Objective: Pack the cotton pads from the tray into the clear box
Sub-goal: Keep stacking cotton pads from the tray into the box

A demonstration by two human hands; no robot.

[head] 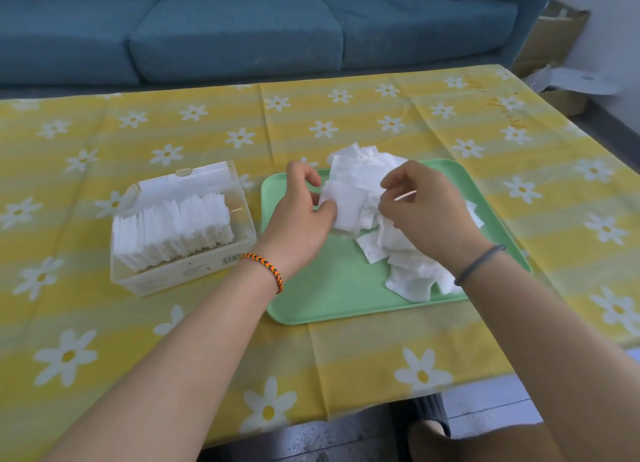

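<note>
A green tray (332, 298) lies on the table with a loose heap of white square cotton pads (408, 264) spread over its right half. My left hand (298, 215) hovers over the tray's upper left and pinches a small stack of pads (346, 205) between thumb and fingers. My right hand (426, 208) sits over the heap with curled fingers touching the pads beside that stack; what it grasps is hidden. The clear box (156, 281) stands left of the tray, lid open, holding a dense upright row of packed pads (173, 229).
A yellow tablecloth with white daisies (138, 340) covers the table. A blue sofa (235, 35) runs behind the far edge. Cardboard boxes (554, 45) stand on the floor at the far right. A slippered foot (429, 423) shows below the table's near edge.
</note>
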